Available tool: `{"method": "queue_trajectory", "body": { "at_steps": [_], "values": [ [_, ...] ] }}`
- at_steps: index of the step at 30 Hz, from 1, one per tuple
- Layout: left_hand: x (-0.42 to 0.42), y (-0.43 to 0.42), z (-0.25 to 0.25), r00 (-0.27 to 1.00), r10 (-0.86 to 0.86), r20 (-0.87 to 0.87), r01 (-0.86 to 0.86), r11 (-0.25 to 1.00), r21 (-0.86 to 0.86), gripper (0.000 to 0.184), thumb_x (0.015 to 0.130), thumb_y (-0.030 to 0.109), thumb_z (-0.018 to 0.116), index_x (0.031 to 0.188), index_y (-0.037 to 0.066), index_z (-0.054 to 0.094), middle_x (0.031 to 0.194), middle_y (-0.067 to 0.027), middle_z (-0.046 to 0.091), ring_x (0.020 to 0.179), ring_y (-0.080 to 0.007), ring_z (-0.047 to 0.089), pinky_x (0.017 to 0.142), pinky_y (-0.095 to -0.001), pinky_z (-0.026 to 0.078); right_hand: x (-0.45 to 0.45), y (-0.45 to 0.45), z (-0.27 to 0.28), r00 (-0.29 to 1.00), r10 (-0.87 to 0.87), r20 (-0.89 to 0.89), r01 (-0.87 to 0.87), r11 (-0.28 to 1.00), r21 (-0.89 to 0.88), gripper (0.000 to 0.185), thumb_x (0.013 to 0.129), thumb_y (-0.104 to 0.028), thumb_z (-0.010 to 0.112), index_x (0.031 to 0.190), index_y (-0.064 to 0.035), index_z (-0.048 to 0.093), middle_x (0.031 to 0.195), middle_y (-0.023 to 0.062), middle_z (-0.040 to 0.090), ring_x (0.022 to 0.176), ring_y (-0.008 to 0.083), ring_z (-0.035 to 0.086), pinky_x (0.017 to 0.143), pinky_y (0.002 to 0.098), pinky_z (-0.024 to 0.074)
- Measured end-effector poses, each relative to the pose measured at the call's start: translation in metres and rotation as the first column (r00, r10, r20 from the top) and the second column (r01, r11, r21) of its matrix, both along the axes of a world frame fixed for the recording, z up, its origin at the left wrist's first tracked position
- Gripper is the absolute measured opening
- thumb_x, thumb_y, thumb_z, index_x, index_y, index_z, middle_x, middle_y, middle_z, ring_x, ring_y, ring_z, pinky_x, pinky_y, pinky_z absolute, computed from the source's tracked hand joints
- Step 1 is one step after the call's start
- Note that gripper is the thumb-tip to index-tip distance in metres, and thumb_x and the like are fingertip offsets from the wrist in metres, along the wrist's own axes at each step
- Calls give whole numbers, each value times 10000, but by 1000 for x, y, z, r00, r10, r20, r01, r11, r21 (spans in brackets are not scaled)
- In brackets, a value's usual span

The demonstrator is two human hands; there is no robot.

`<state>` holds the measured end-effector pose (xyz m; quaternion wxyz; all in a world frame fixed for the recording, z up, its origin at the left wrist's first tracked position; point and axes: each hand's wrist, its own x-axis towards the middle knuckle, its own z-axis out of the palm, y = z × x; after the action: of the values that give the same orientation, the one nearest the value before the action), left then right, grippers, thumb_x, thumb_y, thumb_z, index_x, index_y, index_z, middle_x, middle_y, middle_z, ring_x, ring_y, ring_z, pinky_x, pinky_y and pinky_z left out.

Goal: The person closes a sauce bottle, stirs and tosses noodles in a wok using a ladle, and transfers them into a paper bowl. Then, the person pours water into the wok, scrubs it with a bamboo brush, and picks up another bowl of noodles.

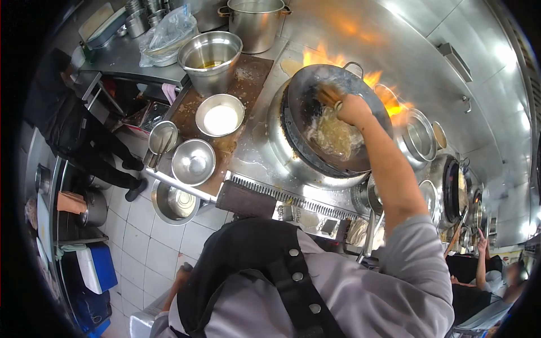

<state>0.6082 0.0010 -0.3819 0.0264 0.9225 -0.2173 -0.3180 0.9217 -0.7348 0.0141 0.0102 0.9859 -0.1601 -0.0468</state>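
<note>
My right hand (355, 110) is closed around a brown bristled brush (330, 94), blurred by motion, inside a large dark wok (307, 84). Frothy yellowish liquid (336, 135) lies in the wok below the brush. Orange flames (324, 56) rise behind the wok's far rim. Down at my side, my left hand (183, 274) shows only in part beside my apron; its fingers are too small and hidden to make out.
Left of the wok stand a deep steel pot (211, 81), a bowl of white contents (220, 118) and an empty-looking steel bowl (193, 162). A person in black (73, 121) stands at far left. Co-workers (490, 284) are at lower right.
</note>
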Motion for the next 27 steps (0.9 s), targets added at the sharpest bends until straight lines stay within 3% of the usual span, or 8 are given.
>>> {"method": "queue_trajectory", "body": {
  "at_steps": [2,4,8,10,13,17,21,27],
  "values": [
    [-12,15,-27,663,694,-281,-739,667,-96,655,779,536,786,1070,-19,596,1056,-248,710,979,-394,703,837,-477,549,-17,42,42,990,128,-63,-127,992,14,354,707,-182,689,1035,-71,759,1020,214,735,981,387,709,903,455,563],
    [-9,7,-34,721,674,-160,-691,717,-91,634,783,522,801,1079,-4,606,1026,-232,723,983,-377,708,821,-474,549,-37,86,70,922,342,-179,-356,933,-53,302,757,-180,643,957,14,761,990,264,724,967,382,720,898,452,564],
    [26,-14,-26,613,694,-377,-783,595,-178,613,731,428,829,1113,6,602,1054,-198,718,966,-335,707,817,-432,556,15,10,7,967,-252,-30,248,913,323,364,677,-163,732,1022,-49,743,869,192,735,809,346,737,661,439,598],
    [36,-6,-45,488,719,-495,-870,354,-343,567,693,346,829,1087,0,613,1074,-203,711,956,-304,704,809,-419,558,-3,29,19,975,-201,91,168,942,291,346,689,-155,746,1015,-40,733,838,175,726,731,307,735,554,429,585],
    [55,-49,64,517,790,-329,-856,481,-189,579,671,297,819,1114,-5,603,1056,-212,709,960,-302,705,811,-424,557,-43,80,86,966,242,-89,-222,956,191,386,701,-176,767,1065,-53,726,891,194,731,700,291,724,563,442,595],
    [55,-43,71,505,780,-370,-857,502,-111,612,697,296,813,1168,-16,577,1078,-229,699,982,-347,706,834,-437,557,5,15,25,969,-242,56,201,897,393,486,682,-155,783,1156,-65,720,861,169,716,644,270,701,512,398,579],
    [36,-22,40,526,785,-329,-850,503,-157,598,759,377,788,1155,-27,595,1172,-256,672,1100,-355,674,903,-441,540,-41,48,79,992,102,-79,-61,910,411,492,676,-129,766,1164,-72,727,784,163,683,463,226,602,423,369,493],
    [30,1,-20,560,731,-389,-819,560,-127,580,803,373,733,1185,-36,580,1179,-275,667,1128,-392,655,929,-444,532,-18,-1,30,994,-105,31,73,846,528,508,657,-114,780,1161,-71,731,754,123,652,461,201,563,412,353,476]
  ]
}}
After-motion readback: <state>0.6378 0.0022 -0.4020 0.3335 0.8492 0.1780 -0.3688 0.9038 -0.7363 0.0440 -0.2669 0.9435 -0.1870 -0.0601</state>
